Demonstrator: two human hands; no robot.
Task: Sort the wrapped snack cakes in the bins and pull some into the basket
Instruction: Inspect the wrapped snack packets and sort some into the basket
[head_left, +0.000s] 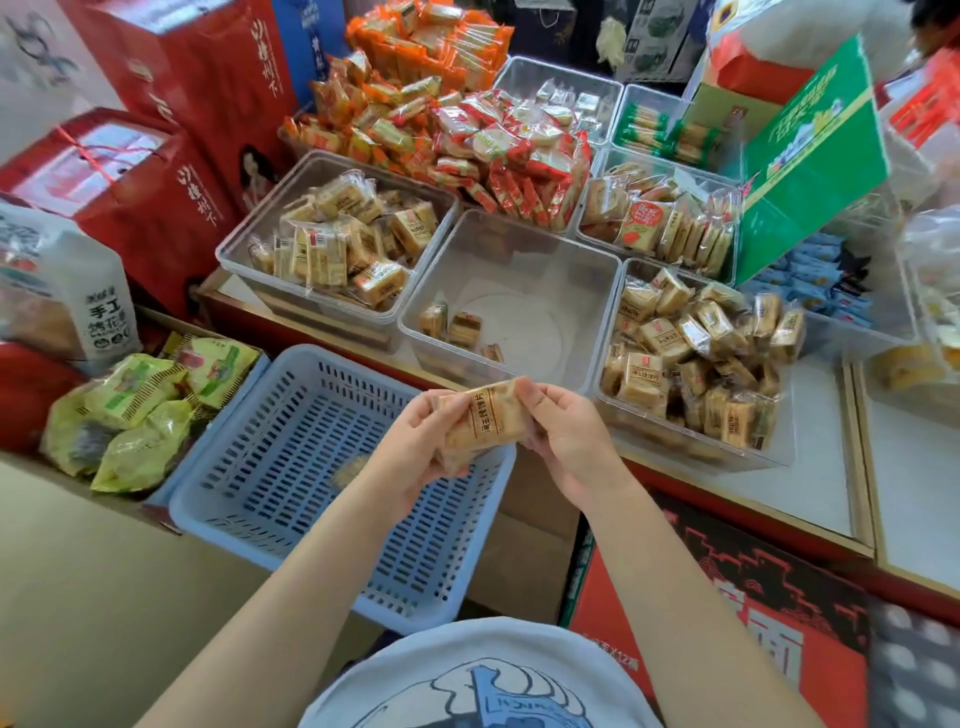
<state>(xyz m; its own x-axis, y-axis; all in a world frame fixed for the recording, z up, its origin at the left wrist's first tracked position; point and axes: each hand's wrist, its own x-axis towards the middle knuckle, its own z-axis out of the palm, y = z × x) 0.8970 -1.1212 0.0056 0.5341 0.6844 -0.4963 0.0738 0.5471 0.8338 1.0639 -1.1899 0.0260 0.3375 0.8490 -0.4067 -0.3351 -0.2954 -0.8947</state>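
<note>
both hands (415, 436) gripping snack cakes (480, 418), above basket (291, 467)

We are in a shop. Clear bins (519, 291) full of wrapped snack cakes (691, 353) sit on the table (821, 467), with red gift boxes (130, 171) at upper left.

Both hands meet above the blue slotted plastic basket (291, 467), holding a tan wrapped snack cake (480, 418) between them: the left hand (421, 447) curls under its near end, the right hand (563, 431) pinches its far end. Just beyond, on the pale surface (810, 467), a clear plastic bin (511, 296) holds three small cakes (the bins beside it are heaped). Green snack bags (135, 415) lie left of the basket.
</note>
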